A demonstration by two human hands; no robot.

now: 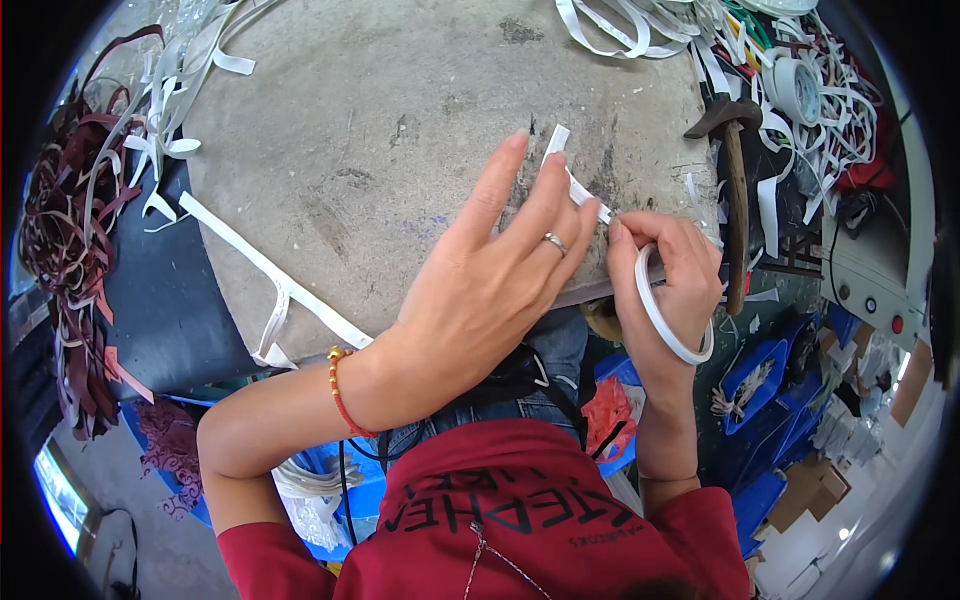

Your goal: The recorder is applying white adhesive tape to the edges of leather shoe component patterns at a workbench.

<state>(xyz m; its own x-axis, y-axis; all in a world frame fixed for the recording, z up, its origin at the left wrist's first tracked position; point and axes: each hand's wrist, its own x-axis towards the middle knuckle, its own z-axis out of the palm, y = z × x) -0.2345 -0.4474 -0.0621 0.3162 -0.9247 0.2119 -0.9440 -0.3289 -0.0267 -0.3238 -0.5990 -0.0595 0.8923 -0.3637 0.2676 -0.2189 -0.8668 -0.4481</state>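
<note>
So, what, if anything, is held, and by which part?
The right hand pinches a narrow, flat white strip at its straight stretch's near end; the left hand, over it, hides any grip.

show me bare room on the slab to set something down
Widest on the grey slab: between the long white strip at left and the left hand. Smaller: above the right hand, left of the hammer. Crowded: tangled strips, far right.

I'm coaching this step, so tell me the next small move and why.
I'd probably press the strip flat with the left hand and ease it straight with the right hand: right fingertips pinch it near the slab's edge, while its far end angles off beyond the left fingers.
</note>
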